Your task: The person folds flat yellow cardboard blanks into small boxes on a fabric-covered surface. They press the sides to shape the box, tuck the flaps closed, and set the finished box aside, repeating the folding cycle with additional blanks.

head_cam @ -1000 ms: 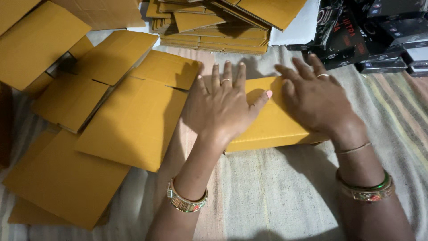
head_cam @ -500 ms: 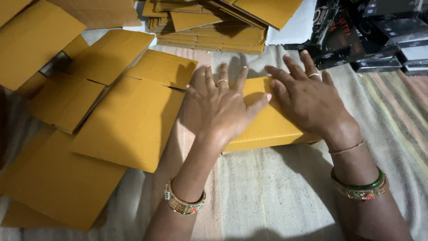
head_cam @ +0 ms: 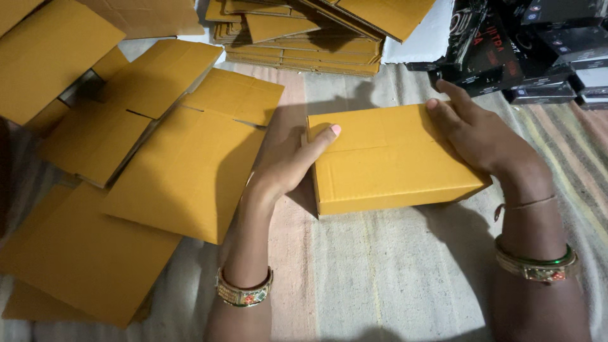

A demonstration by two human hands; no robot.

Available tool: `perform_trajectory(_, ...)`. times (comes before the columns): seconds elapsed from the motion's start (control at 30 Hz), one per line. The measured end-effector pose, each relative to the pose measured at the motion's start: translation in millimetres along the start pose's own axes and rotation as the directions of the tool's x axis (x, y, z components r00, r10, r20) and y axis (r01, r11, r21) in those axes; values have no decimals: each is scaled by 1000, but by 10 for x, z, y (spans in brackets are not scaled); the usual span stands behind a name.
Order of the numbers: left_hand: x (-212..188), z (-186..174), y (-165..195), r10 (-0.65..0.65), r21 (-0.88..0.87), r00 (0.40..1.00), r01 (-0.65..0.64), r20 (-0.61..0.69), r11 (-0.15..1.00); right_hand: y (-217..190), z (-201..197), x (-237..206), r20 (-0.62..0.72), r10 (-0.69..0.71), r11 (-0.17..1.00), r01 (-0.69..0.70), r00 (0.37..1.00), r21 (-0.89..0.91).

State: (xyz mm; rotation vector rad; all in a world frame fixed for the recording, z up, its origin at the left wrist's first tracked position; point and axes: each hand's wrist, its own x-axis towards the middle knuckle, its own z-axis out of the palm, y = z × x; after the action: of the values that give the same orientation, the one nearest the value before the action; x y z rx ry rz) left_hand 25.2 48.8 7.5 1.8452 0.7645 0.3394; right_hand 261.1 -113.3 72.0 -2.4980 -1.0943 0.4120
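1. While both hands lay flat on top of the yellow box a moment ago, they now sit at its two ends, so the pressing down looks done and the box looks closed.
2. That box lies flat on the striped cloth, right in the middle, with its lid shut and its top bare.
3. On the near left end, the left hand wraps the corner. Its thumb lies on top of the box and the other fingers curl down the side, so it is clamped on the box.
4. On the far right end, the right hand rests on the top edge. Its fingers are close together and bent over the far corner, gripping the box too.
5. Both wrists wear shiny bangles.
6. Just beside the left hand, flat yellow cardboard sheets lie spread out, some on top of others. They have stayed where they were.
7. Farther back, a neat pile of folded cardboard sits near the top of the view.
8. Behind the right hand, dark boxes are heaped up, just past the yellow box. I cannot tell if they touch it.
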Motion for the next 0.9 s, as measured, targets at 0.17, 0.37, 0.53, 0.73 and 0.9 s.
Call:
perform_trajectory(0.17, 11, -46, 29, -148, -59, 981, 156, 126, 986, 112, -18, 21, 116, 58, 990, -72, 992, 123)
perform_trajectory(0.37, 72, -20, -49, -8, -169, 992, 30, 125, 985, 198, -39, 51, 195, 37, 977, -77, 980, 198)
perform_trajectory(0.53, 27, -16, -50, 12, -205, 993, 12, 117, 979, 230, -44, 59, 159, -58, 977, 23, 986, 210)
perform_trajectory(0.73, -8, 15, 58, 91, -304, 991, -58, 94, 951, 257, -94, 65, 172, -79, 961, 29, 982, 275)
perform_trajectory(0.9, -10, 30, 117, 194, -384, 981, -180, -3, 905, 317, -119, 96, 48, -204, 940, 182, 978, 289)
